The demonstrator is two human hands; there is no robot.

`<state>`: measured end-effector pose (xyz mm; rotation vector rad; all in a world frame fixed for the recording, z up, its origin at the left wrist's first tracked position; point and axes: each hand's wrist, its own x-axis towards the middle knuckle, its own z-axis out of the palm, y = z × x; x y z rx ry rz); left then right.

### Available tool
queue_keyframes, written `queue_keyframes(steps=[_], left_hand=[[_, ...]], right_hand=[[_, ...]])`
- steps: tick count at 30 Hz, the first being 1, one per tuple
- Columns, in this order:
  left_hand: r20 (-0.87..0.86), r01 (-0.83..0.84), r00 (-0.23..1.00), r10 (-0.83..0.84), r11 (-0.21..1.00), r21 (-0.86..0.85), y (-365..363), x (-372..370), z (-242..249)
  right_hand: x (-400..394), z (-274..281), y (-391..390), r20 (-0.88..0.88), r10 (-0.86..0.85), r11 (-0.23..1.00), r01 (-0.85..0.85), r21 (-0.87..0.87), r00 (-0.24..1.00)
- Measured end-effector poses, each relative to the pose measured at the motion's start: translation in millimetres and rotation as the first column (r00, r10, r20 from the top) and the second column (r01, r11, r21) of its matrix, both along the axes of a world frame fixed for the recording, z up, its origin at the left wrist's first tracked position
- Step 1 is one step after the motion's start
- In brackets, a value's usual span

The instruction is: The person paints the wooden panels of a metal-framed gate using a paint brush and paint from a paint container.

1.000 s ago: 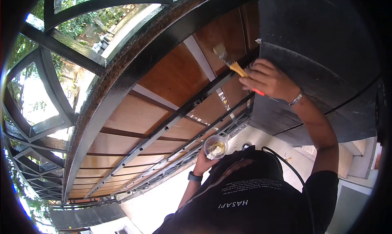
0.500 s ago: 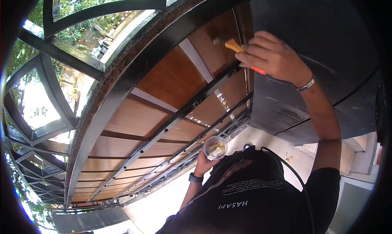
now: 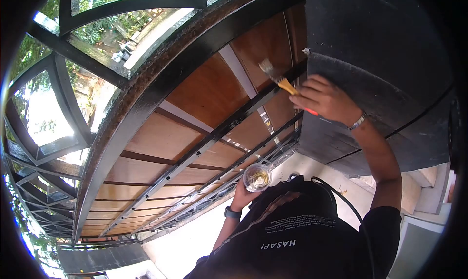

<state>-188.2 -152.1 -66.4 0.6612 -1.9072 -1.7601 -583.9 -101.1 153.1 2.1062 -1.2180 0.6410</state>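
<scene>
Our paintbrush [image 3: 277, 77] with bristles against the brown wooden panel [image 3: 214, 91] beside a black metal bar [image 3: 204, 142], our right hand [image 3: 324, 98] gripping its yellow-and-red handle, our left hand [image 3: 242, 193] lower down, wrapped around a clear plastic cup [image 3: 257, 176] of yellowish liquid, black wall [image 3: 380, 50] at right.

My right hand [image 3: 325, 99] grips brush [image 3: 278, 78], bristles on brown wood panel [image 3: 209, 91]; left hand [image 3: 243, 193] holds clear cup [image 3: 257, 176].

Blocking just right of the grip: dark grey concrete wall [image 3: 380, 50]. Crossing beneath: thin black metal bar [image 3: 219, 133]. Lying open leftward: brown wooden panels [image 3: 209, 91].
</scene>
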Motion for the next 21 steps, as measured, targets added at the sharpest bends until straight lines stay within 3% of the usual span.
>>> queue_keyframes(steps=[2, 3, 4, 5, 7, 8, 11, 13, 16, 21], left_hand=[[0.008, 0.002, 1.000, -0.002, 1.000, -0.027, -2, -2, 3], [-0.012, -0.073, 0.997, 0.074, 0.997, 0.029, -1, -5, 2], [0.011, -0.102, 0.995, 0.103, 0.992, -0.075, -4, -11, 11], [0.038, -0.129, 0.990, 0.138, 0.977, -0.171, -9, -17, 23], [0.024, -0.259, 0.960, 0.280, 0.915, -0.310, -15, -28, 46], [0.027, -0.273, 0.953, 0.303, 0.888, -0.370, -20, -33, 59], [0.010, -0.322, 0.928, 0.371, 0.818, -0.477, -29, -43, 90], [0.063, -0.233, 0.937, 0.343, 0.751, -0.618, -32, -44, 101], [0.100, -0.162, 0.943, 0.317, 0.700, -0.695, -37, -39, 101], [0.145, -0.059, 0.958, 0.248, 0.664, -0.745, -35, -39, 118]], right_hand=[[12, -2, 10, 0.015, 0.030, 0.999, -0.030, 0.043, 0.999], [22, 1, 17, 0.146, 0.040, 0.996, -0.051, 0.071, 0.988], [32, 0, 24, 0.279, 0.047, 0.991, -0.080, 0.107, 0.959], [44, -3, 30, 0.286, 0.071, 0.985, -0.112, 0.131, 0.956], [67, -11, 41, 0.641, 0.169, 0.955, -0.285, 0.081, 0.748], [78, -13, 44, 0.690, 0.216, 0.933, -0.354, 0.063, 0.691], [95, -31, 51, 0.719, 0.176, 0.883, -0.430, 0.187, 0.673], [105, -29, 47, 0.702, 0.184, 0.850, -0.469, 0.237, 0.688], [110, -41, 40, 0.508, 0.204, 0.839, -0.417, 0.350, 0.837], [124, -58, 26, 0.354, 0.270, 0.840, -0.399, 0.369, 0.896]])
